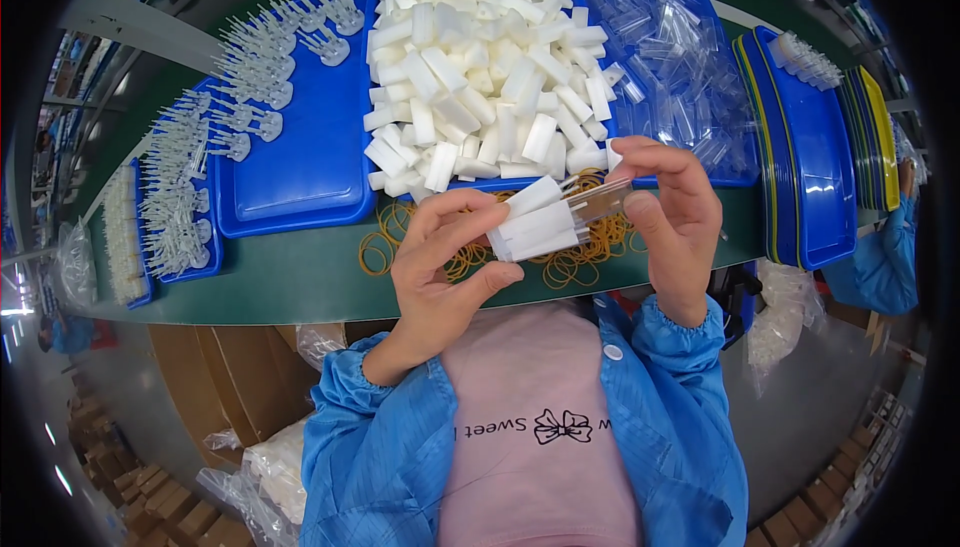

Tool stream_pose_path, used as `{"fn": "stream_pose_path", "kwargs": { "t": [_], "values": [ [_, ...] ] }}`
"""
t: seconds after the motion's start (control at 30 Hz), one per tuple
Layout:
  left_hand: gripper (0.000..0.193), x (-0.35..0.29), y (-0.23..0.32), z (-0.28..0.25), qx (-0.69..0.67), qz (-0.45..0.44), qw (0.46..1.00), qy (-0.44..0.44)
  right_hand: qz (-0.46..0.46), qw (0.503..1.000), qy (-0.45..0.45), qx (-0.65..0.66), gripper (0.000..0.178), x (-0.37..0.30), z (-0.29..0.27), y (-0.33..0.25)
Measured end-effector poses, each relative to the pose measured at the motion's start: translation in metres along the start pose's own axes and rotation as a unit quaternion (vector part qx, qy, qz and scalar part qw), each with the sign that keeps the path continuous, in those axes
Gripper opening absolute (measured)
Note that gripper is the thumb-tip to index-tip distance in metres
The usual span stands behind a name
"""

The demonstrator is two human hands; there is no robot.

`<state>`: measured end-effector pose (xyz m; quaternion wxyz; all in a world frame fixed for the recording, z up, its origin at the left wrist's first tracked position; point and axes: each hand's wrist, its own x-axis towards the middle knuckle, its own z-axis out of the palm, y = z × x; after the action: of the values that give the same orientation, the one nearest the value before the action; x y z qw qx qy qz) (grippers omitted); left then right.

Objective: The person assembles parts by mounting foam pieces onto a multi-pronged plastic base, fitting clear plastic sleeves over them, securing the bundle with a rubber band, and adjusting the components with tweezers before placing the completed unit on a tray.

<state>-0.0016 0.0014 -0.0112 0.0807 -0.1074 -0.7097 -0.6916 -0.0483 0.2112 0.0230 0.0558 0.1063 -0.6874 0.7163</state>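
Note:
My left hand point(440, 262) is closed on a small bundle of white blocks point(538, 230), gripped between thumb and fingers above the table's near edge. Thin rods stick out of the bundle's right end. Against those rods is a clear plastic sleeve point(604, 201), pinched by the thumb and fingers of my right hand point(680, 222). A bit of white shows at the right fingertips; whether it is a separate piece I cannot tell. Tan rubber bands point(582, 269) lie loose on the table beneath both hands. Beyond them is a heap of white blocks point(485, 77).
A blue tray point(300, 172) at left carries clusters of white stemmed parts point(180, 197). Clear plastic sleeves point(670, 67) fill another blue tray at back right. Stacked trays point(815, 167) stand at far right. Cardboard boxes point(235, 377) sit below the green table point(300, 282).

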Motion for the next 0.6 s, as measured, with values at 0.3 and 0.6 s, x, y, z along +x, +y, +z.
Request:
{"fn": "stream_pose_path", "kwargs": {
  "t": [0.3,0.6],
  "values": [
    [0.057,0.008,0.011,0.005,-0.26,-0.139,0.955,0.03,-0.094,0.992,-0.025,-0.077,0.016,0.002,-0.009,0.004],
    [0.045,0.005,0.002,0.003,-0.213,-0.055,0.976,-0.003,-0.134,0.982,-0.034,-0.126,0.016,-0.005,-0.003,-0.004]
  ]
}}
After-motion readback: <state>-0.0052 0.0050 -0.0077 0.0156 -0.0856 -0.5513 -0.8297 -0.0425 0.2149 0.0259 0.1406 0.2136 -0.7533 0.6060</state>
